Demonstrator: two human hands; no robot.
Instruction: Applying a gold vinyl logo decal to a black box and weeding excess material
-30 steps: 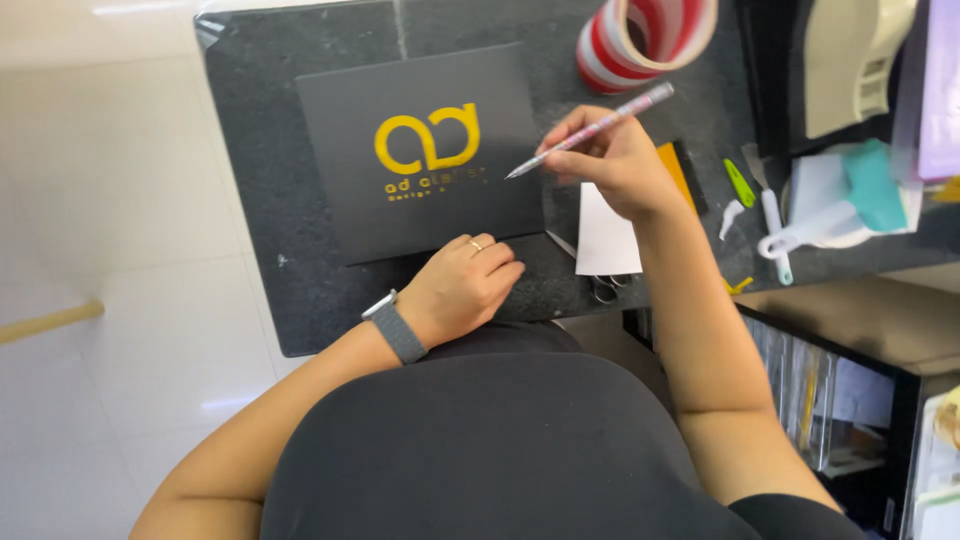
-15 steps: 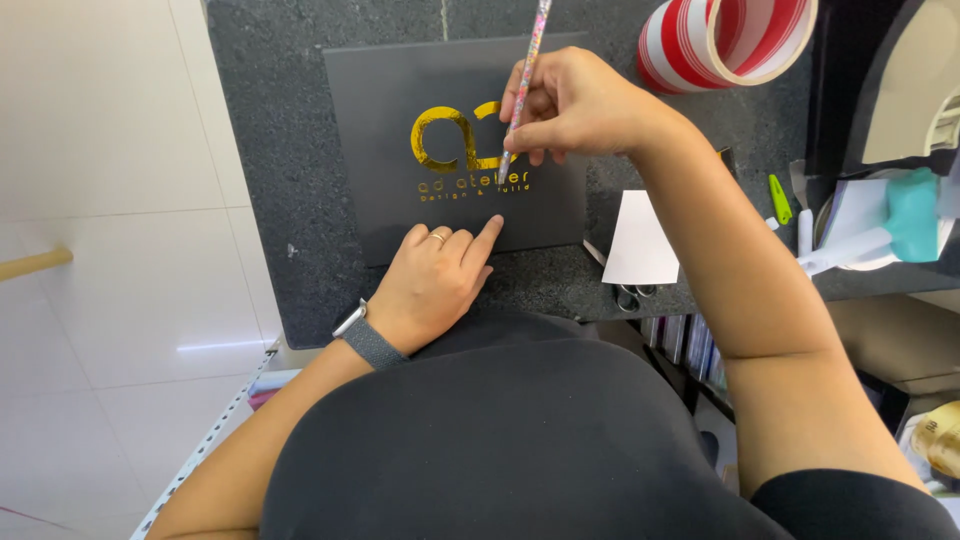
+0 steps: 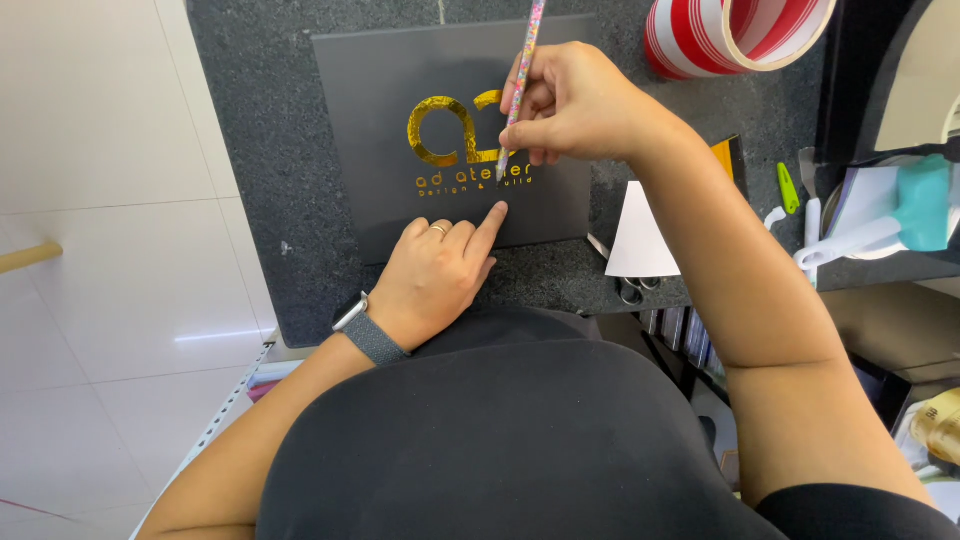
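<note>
A dark grey card [image 3: 370, 150] with a gold foil emblem and gold lettering lies flat on a black speckled counter [image 3: 250, 120]. My right hand [image 3: 575, 105] grips a slim pink patterned pen-like tool [image 3: 522, 85], its tip touching the gold lettering below the emblem. My left hand [image 3: 440, 275] rests on the card's near edge, its index finger stretched out and pressing the card just below the lettering. A watch with a grey band sits on that wrist.
A red-and-white striped tape roll [image 3: 735, 35] stands at the counter's far right. A white paper slip [image 3: 640, 235] and scissors [image 3: 630, 285] lie at the counter's near right edge. Green clip, white tool and teal item crowd a shelf [image 3: 880, 225] to the right. White tiled floor lies to the left.
My right hand brought the tool from the card's right side onto the gold lettering and lowered its tip. My left hand slid up, index finger now extended on the card.
</note>
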